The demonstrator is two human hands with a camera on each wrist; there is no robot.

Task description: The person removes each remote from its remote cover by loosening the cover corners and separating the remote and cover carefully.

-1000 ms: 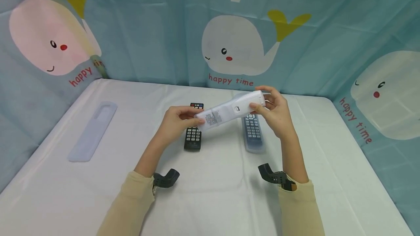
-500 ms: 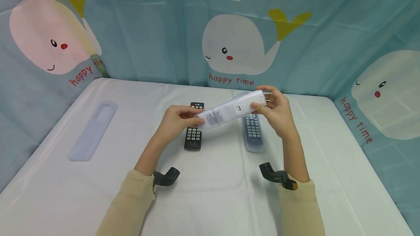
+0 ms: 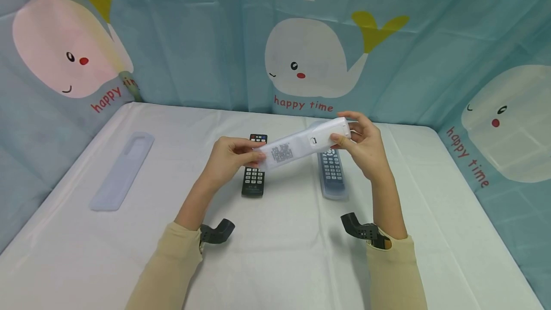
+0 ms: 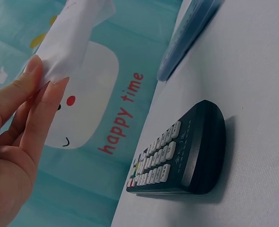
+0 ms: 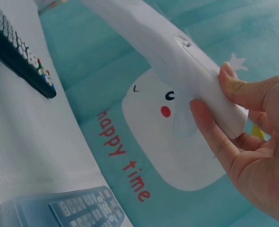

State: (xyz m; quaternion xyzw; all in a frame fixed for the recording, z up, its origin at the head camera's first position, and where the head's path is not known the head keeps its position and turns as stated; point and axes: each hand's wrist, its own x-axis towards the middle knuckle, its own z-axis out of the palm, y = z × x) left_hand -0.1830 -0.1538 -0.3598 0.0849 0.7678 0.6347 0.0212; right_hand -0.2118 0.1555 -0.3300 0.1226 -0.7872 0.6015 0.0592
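Observation:
A white remote control (image 3: 320,137) is held up above the table, back side showing, tilted with its right end higher. A translucent soft sleeve (image 3: 281,153) covers its left part, and a printed code shows through. My left hand (image 3: 228,159) pinches the sleeve's left end between thumb and fingers, seen closely in the left wrist view. At the other end my right hand (image 3: 361,145) grips the bare remote, thumb on its back and fingers beneath. A loose flap of the sleeve (image 5: 184,116) hangs below the remote in the right wrist view.
Behind the held remote, a black remote (image 3: 253,183) and a dark remote in a bluish clear cover (image 3: 332,176) lie on the white tablecloth (image 3: 275,262). A flat translucent sleeve (image 3: 122,171) lies at the left. A whale-printed curtain (image 3: 206,51) stands behind the table.
My left hand has shifted slightly left at the sleeve's end, and the sleeve looks smoother over the printed code. My right hand has moved slightly right with the remote.

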